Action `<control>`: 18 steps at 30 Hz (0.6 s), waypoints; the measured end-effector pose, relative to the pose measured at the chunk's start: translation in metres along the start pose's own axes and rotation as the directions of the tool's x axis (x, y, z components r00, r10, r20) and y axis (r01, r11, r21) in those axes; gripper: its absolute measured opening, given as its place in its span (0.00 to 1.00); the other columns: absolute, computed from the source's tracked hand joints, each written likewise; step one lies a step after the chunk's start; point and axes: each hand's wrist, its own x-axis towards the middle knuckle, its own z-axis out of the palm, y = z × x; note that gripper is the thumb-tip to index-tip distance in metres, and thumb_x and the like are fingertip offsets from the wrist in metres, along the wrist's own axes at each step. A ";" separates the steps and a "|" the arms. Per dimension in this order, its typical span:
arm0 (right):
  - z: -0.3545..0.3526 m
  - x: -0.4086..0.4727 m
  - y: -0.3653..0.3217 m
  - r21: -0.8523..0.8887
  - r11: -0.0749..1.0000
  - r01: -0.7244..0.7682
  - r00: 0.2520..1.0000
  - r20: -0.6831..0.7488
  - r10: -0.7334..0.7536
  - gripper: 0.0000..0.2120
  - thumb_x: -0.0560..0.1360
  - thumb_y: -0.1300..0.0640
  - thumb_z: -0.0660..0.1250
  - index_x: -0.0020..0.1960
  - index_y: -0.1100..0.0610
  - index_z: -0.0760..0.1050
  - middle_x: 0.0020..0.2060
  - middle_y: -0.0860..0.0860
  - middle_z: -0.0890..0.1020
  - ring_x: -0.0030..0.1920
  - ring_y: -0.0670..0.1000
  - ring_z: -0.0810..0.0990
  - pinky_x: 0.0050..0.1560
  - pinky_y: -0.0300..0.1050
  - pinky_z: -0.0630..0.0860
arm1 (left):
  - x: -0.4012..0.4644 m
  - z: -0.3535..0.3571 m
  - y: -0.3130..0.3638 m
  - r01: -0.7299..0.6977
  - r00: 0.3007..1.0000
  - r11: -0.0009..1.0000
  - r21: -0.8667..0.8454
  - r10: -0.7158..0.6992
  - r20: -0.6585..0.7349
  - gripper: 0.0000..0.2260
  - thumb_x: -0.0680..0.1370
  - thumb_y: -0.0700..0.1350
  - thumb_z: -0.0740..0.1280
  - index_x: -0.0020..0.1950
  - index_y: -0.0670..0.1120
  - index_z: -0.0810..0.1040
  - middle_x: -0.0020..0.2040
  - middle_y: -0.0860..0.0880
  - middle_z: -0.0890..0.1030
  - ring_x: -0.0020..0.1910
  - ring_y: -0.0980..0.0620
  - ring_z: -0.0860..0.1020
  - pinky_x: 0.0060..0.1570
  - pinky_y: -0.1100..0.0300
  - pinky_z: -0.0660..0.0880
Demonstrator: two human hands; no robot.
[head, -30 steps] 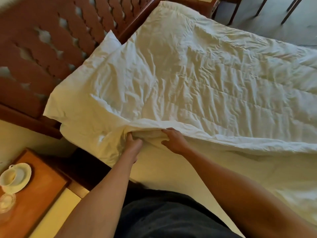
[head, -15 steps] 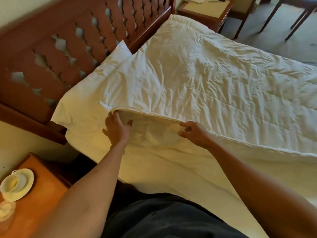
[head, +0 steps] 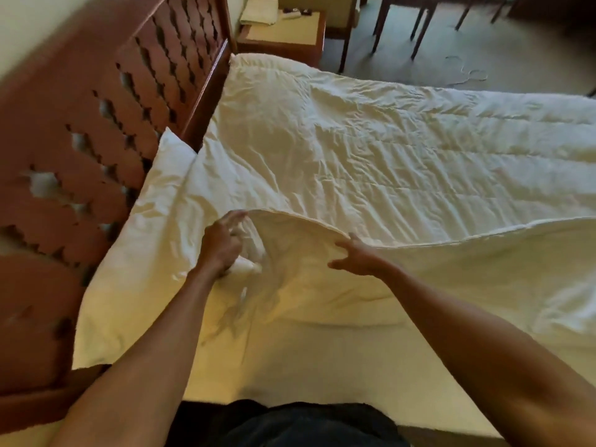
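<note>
A white quilted duvet [head: 371,162] covers the bed. Its near edge is lifted, so the underside faces me. My left hand [head: 222,243] is at the raised corner and grips a bunch of the white duvet fabric against its palm; motion blur hides how the fingers lie. My right hand [head: 358,259] is a little to the right, just below the raised rim. Its fingers are stretched out against the duvet's underside and the thumb is spread to the left. A white pillow [head: 138,253] lies by the headboard, partly under the duvet.
A brown carved wooden headboard [head: 96,140] runs along the left. Below the lifted duvet lies the pale bed sheet [head: 306,359]. A bedside table [head: 283,30] with a folded cloth stands beyond the bed. Chair legs [head: 419,30] stand on the carpet at the back.
Both hands have raised the duvet edge higher and moved apart. The right hand's fingers have straightened. The camera has swung right, so the near bedside table with the cup has left the view.
</note>
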 end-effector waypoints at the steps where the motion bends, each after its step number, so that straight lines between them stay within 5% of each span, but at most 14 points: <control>1: 0.011 0.004 -0.016 0.022 1.000 -0.013 1.000 -0.018 0.014 0.37 0.75 0.46 0.71 0.78 0.54 0.59 0.79 0.57 0.50 0.74 0.59 0.63 0.71 0.48 0.63 | 0.016 -0.016 0.005 -0.049 0.996 0.999 0.000 0.049 0.080 0.27 0.68 0.30 0.60 0.61 0.52 0.79 0.56 0.48 0.82 0.51 0.48 0.81 0.43 0.61 0.77; 4: 0.036 0.008 -0.069 0.117 0.992 0.043 0.995 -0.095 -0.032 0.38 0.75 0.50 0.71 0.79 0.54 0.56 0.79 0.58 0.49 0.77 0.59 0.57 0.72 0.48 0.60 | 0.055 -0.060 0.026 -0.192 0.941 0.980 0.055 0.168 0.295 0.24 0.61 0.36 0.59 0.51 0.53 0.81 0.45 0.45 0.82 0.35 0.51 0.78 0.31 0.60 0.74; 6: 0.043 0.010 -0.101 0.186 0.980 0.076 0.992 -0.112 -0.056 0.38 0.75 0.51 0.72 0.78 0.53 0.57 0.78 0.59 0.53 0.75 0.59 0.60 0.70 0.49 0.63 | 0.072 -0.081 0.038 -0.234 0.925 0.972 0.028 0.213 0.314 0.20 0.62 0.37 0.60 0.48 0.50 0.81 0.41 0.45 0.81 0.31 0.60 0.75 0.30 0.67 0.71; 10: 0.038 0.020 -0.147 0.260 0.958 0.117 0.975 -0.214 -0.060 0.36 0.74 0.52 0.72 0.76 0.56 0.60 0.70 0.55 0.68 0.64 0.57 0.72 0.62 0.50 0.72 | 0.101 -0.113 0.048 -0.227 0.903 0.973 -0.027 0.221 0.369 0.15 0.65 0.38 0.63 0.47 0.47 0.83 0.39 0.49 0.81 0.33 0.64 0.75 0.35 0.71 0.71; 13: 0.023 0.029 -0.172 0.290 0.942 0.172 0.953 -0.292 -0.084 0.33 0.74 0.56 0.72 0.75 0.56 0.62 0.70 0.54 0.69 0.65 0.56 0.72 0.63 0.49 0.71 | 0.121 -0.127 0.043 -0.172 0.901 0.983 -0.062 0.182 0.393 0.15 0.63 0.42 0.64 0.46 0.49 0.85 0.40 0.49 0.84 0.38 0.58 0.78 0.42 0.65 0.74; 18: 0.010 0.044 -0.209 0.298 0.937 0.181 0.940 -0.332 -0.077 0.34 0.75 0.59 0.70 0.77 0.55 0.61 0.73 0.53 0.67 0.71 0.55 0.68 0.67 0.45 0.66 | 0.152 -0.136 0.039 -0.207 0.922 0.978 -0.024 0.203 0.330 0.07 0.74 0.37 0.69 0.42 0.48 0.84 0.37 0.50 0.82 0.38 0.55 0.79 0.40 0.62 0.73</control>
